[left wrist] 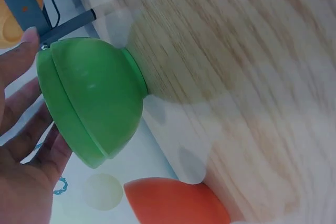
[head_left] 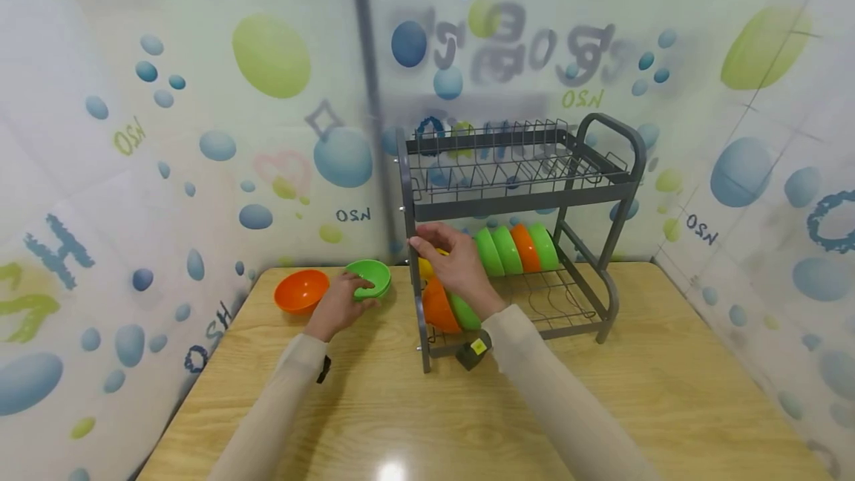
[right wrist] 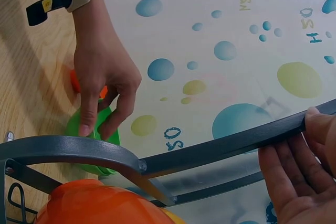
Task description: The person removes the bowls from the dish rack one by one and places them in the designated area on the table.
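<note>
My left hand (head_left: 338, 307) reaches over two nested green bowls (head_left: 374, 273) on the table, its fingers and thumb spread loosely at the upper bowl's opening. In the left wrist view, the thumb and fingers lie along the rim side of the green bowls (left wrist: 100, 93). An orange bowl (head_left: 300, 292) stands just left of them. My right hand (head_left: 457, 262) holds the left upright of a dark grey two-tier dish rack (head_left: 521, 203). In the right wrist view, its thumb lies on one side of the bar (right wrist: 231, 153) and its fingers on the other.
Several green and orange bowls (head_left: 508, 249) stand on edge in the rack's lower tier, with an orange bowl (head_left: 439, 306) nearest the left end and a yellow piece (head_left: 425, 267) behind it. Wire slots make up the upper tier. A patterned curtain (head_left: 267, 169) hangs behind the wooden table (head_left: 374, 407).
</note>
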The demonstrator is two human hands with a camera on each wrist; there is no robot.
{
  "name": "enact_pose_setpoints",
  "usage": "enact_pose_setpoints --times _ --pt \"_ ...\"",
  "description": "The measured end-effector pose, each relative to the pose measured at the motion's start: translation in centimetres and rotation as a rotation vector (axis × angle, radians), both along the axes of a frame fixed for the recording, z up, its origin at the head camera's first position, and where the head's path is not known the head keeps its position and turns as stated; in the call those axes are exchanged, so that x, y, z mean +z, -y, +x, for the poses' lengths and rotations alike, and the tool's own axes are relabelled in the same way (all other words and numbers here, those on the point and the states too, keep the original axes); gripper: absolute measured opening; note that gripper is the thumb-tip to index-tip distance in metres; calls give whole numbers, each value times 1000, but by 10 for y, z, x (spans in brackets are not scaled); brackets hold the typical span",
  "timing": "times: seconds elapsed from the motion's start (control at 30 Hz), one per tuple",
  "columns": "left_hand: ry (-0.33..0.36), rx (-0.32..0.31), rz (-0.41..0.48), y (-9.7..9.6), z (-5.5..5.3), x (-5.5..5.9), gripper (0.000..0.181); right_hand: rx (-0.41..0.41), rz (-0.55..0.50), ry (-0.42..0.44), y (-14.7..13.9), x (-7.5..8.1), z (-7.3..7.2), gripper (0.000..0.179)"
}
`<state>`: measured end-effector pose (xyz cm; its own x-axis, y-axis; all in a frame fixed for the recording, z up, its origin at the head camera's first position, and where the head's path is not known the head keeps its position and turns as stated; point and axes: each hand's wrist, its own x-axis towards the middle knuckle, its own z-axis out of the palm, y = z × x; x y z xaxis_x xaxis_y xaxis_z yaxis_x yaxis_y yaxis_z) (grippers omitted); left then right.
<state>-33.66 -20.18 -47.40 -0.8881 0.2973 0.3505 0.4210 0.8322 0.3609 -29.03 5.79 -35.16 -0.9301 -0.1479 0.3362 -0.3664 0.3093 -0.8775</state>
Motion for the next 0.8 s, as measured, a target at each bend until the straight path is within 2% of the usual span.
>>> enact_pose_setpoints --times 0.13,0.23,0.57,0.8 --pt "2 48 39 -1 5 1 46 -1 2 -2 1 0 0 33" --pt "0 57 75 -2 6 2 54 -2 7 -4 1 0 0 33" --pt "51 5 322 -13 13 14 66 -2 0 -7 2 1 2 31" --pt "141 -56 479 -27 27 38 66 20 -4 8 -1 1 1 30"
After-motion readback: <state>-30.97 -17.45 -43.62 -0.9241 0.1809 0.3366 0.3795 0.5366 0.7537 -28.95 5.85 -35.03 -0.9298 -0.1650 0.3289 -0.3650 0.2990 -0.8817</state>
